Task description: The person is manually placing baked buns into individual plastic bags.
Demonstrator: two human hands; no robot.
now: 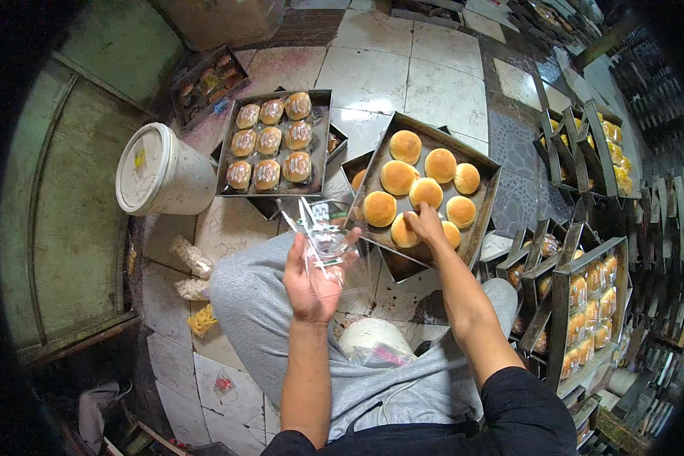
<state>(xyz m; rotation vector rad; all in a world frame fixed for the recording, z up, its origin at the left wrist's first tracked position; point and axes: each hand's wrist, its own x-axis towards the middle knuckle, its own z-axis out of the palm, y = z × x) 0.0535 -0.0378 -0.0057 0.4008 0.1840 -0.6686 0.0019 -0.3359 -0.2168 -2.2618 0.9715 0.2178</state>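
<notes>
My left hand (pixel 321 273), palm up, holds a clear printed plastic bag (pixel 328 242) above my knee; no bun shows inside it. My right hand (pixel 427 222) reaches into a metal baking tray (pixel 487 196) of round golden buns, its fingers at a bun (pixel 403 231) near the front side. Whether the fingers grip that bun cannot be told. Several unwrapped buns lie loosely around it in the same tray. To the left, a second metal tray (pixel 326 142) holds wrapped buns (pixel 268 140) in rows, each in printed clear film.
A white lidded bucket (pixel 174 171) stands at the left by a green panel (pixel 85 199). Stacked trays of wrapped bread (pixel 590 308) stand at the right, with more trays (pixel 587 148) behind. Between my legs sits a white tub (pixel 376 336) bearing plastic bags.
</notes>
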